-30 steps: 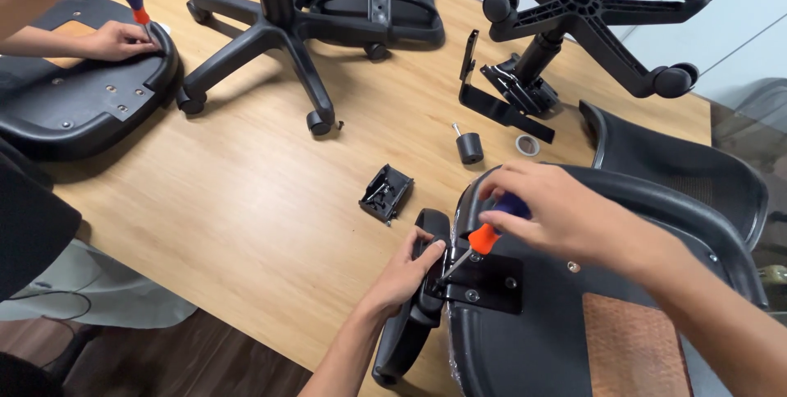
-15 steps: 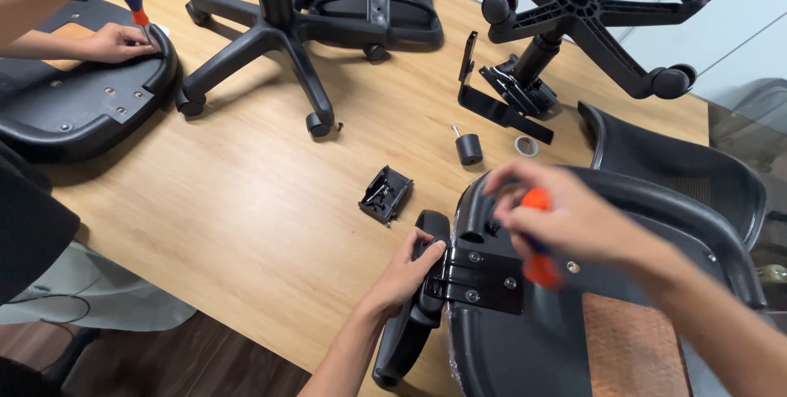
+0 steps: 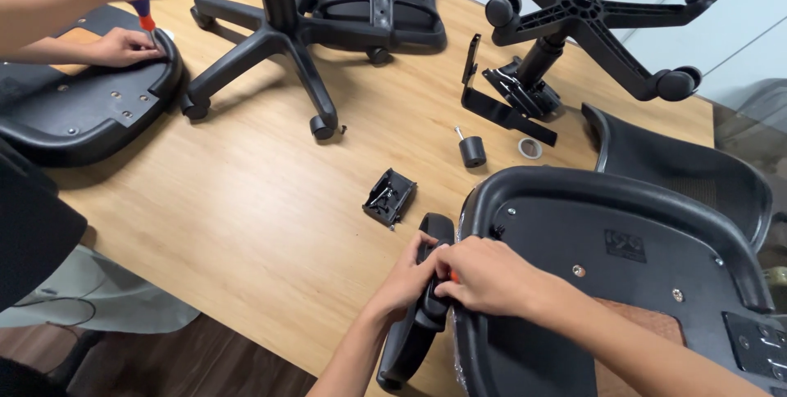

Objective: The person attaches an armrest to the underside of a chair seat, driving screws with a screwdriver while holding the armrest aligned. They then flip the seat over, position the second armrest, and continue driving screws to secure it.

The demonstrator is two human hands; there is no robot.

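An upturned black chair seat [image 3: 639, 282] lies at the table's near right edge. A black armrest [image 3: 414, 335] stands against the seat's left side. My left hand [image 3: 406, 278] grips the armrest near its top. My right hand [image 3: 492, 278] lies closed over the spot where the armrest meets the seat, right beside my left hand. Only a sliver of an orange screwdriver handle [image 3: 453, 276] shows between my fingers. The armrest's bracket is hidden under my right hand.
A co-worker's hands [image 3: 123, 44] drive a red-handled screwdriver [image 3: 143, 11] into another seat [image 3: 82, 110] at far left. On the wooden table [image 3: 246, 200] are two five-star bases [image 3: 303, 61] [image 3: 590, 11], a small black bracket [image 3: 389, 196], a castor [image 3: 471, 151], a mechanism plate [image 3: 508, 102] and a backrest [image 3: 680, 167].
My right hand has come down and to the left from above the seat onto the armrest joint, so it now covers the bracket and most of the orange screwdriver. My left hand stays on the armrest.
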